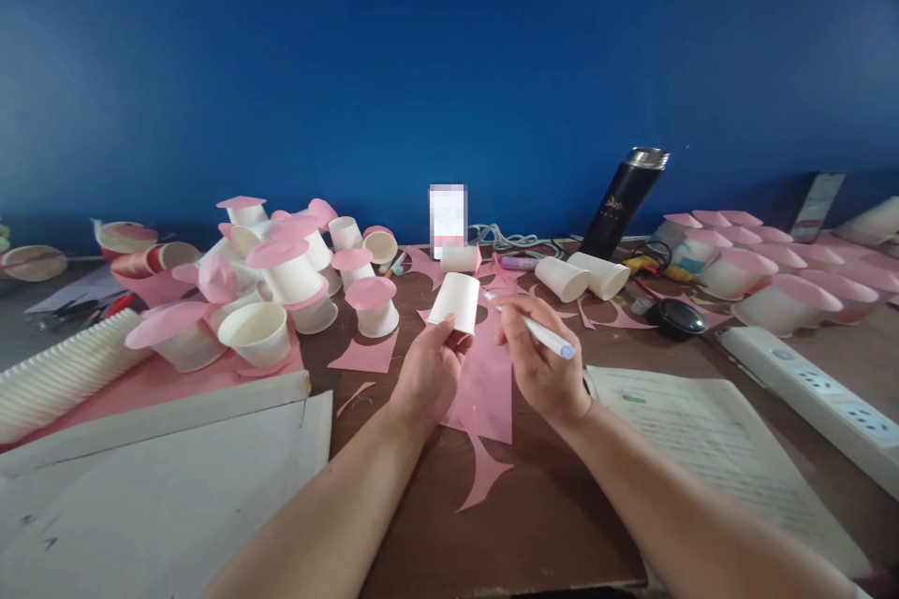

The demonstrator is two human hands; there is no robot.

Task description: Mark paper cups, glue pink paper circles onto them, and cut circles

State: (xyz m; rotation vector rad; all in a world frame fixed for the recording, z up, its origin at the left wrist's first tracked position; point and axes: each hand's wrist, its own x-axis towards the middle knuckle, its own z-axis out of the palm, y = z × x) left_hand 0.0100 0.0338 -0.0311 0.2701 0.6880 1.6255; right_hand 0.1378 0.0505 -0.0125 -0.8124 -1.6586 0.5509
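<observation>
In the middle of the head view my left hand (428, 374) grips a white paper cup (455, 299) near its lower end, with the thumb on its side. My right hand (544, 360) is closed round a white marker (544, 333) with a pale blue end. The marker's tip points at the cup's right side; whether it touches I cannot tell. Beneath both hands lies a sheet of pink paper (484, 393), and a curved pink scrap (484, 477) is nearer to me. Two white paper cups (562, 278) lie on their sides beyond my right hand.
White cups with pink discs (281, 267) crowd the left, beside a stack of nested cups (63, 379). More pink-topped cups (787, 299) stand right. A black flask (622, 201) leans at the blue wall near a phone (448, 220). A power strip (821, 393) and written papers (702, 449) lie right.
</observation>
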